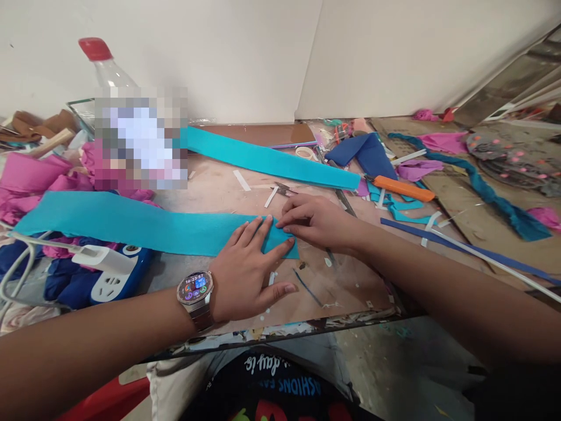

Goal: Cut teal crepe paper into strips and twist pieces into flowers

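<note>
Left hand [241, 266] is open, fingers spread on the nearer turquoise fabric strip [153, 225], at its right end. Right hand [319, 219] is half-curled there; can't tell if it's pinching anything. Tbh, press evenly so the edge doesn't skew.

One head-worn view looks forward and down, close over the worktop [210, 181]; the left hand [245, 263] and right hand [318, 219] sit near mid-frame; the wearer's shirt [272, 389] shows below, a pale wall [232, 52] above; the far right seems somewhat stretched.
</note>
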The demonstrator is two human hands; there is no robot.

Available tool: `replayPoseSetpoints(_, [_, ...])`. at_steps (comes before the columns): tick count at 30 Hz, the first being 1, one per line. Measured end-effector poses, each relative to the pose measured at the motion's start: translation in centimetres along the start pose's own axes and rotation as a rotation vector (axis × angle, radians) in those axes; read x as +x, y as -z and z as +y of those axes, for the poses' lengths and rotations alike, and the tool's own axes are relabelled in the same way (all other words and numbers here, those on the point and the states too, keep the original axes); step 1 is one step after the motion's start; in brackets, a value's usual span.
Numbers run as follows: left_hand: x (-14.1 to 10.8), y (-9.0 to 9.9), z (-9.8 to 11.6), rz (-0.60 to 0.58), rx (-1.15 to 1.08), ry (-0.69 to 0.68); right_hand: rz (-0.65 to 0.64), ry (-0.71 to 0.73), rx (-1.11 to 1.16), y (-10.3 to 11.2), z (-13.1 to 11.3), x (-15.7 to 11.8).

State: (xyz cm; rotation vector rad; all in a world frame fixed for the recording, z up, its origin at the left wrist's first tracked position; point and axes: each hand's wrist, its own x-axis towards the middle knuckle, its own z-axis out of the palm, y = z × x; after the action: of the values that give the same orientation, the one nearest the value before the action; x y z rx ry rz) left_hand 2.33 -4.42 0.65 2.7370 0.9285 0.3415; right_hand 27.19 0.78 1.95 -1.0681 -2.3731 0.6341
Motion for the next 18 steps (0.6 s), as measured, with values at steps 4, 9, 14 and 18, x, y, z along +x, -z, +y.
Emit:
replayPoseSetpoints(4, [0.0,0.0,0.0,0.003,-0.005,-0.001,-0.019,0.051,-0.019,0.1,0.4,-0.2])
replayPoseSetpoints(9, [0.0,0.0,0.0,-0.003,0.001,-0.006,-0.072,0.088,-0.03,0.7,0.5,0.0])
replayPoseSetpoints(14, [-0.1,0.1,0.0,0.004,0.0,-0.001,-0.109,0.072,-0.039,1.2,0.5,-0.1])
replayPoseSetpoints(18, [-0.1,0.1,0.0,0.015,-0.012,-0.005,-0.124,0.112,-0.027,1.2,0.6,-0.2])
